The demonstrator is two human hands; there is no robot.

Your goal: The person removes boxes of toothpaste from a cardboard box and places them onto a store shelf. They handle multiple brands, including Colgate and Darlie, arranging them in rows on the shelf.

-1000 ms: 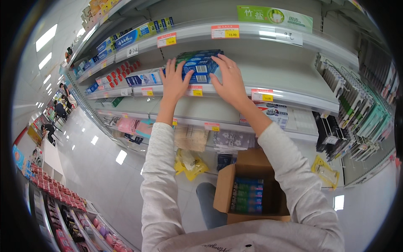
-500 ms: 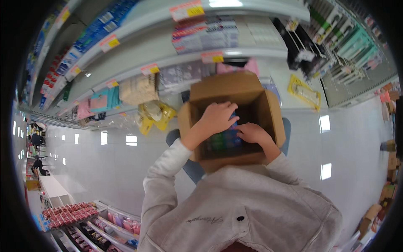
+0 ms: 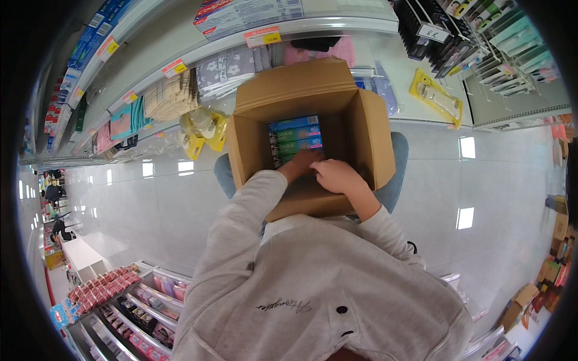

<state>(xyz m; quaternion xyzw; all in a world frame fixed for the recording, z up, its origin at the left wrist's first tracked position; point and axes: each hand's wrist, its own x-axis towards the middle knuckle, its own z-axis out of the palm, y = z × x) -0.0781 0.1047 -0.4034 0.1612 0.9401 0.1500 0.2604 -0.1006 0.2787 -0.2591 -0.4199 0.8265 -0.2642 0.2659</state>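
An open cardboard box [image 3: 373,141] rests in front of my body, its far flap raised. Inside, against its left part, lie several slim toothpaste cartons [image 3: 298,133], blue and green, stacked in a row. Down in the box, my left hand [image 3: 300,163] reaches to the near end of those cartons; its fingers are blurred and partly hidden. My right hand [image 3: 335,175] is beside it, fingers curled and tips close to the left fingers. Whatever the right fingers hold, if anything, cannot be made out.
Beneath the box shows a blue-grey seat [image 3: 394,174]. Ahead runs a shelf with folded grey patterned cloths [image 3: 226,71], beige cloths [image 3: 171,96] and a large toothpaste carton [image 3: 247,15]. A yellow package [image 3: 436,99] lies right. Display racks [image 3: 138,313] stand behind on the left.
My left hand has drawn down toward the near end of the cartons, uncovering the row. My right hand has shifted nearer me. The view has moved, showing more of the box's inside.
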